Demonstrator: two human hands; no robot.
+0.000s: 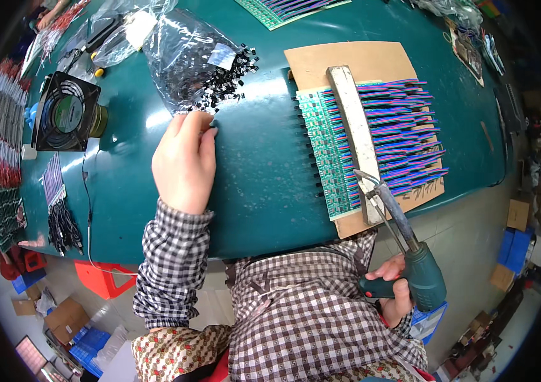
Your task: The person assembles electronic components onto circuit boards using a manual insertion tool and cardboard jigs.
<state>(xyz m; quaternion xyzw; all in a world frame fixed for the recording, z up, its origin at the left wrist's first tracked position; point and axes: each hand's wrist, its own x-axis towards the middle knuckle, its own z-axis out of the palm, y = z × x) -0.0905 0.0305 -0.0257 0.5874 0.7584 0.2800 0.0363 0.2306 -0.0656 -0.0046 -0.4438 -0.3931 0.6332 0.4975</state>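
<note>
My left hand (184, 159) is closed in a pinch at the near side of a scattered pile of small black components (229, 83). A small dark piece, apparently one of them, shows at its fingertips. The pile spills from a clear plastic bag (181, 54). In my right hand (399, 290) is a green pistol-shaped soldering gun (424, 274), its tip over the lower part of a pale metal bar (353, 121). That bar lies across blue, red and dark wires (404, 130) along a panel of green circuit boards (322, 146). Black components line the panel's left edge. Cardboard (353, 57) lies underneath.
A black square fan (66, 113) stands at the left on the green table (251, 210), with a wire bundle (60, 204) nearer me. Stacked wired strips (3, 127) fill the far left. Another board panel (277, 13) lies at the far edge. A red stool (101, 280) is below the table.
</note>
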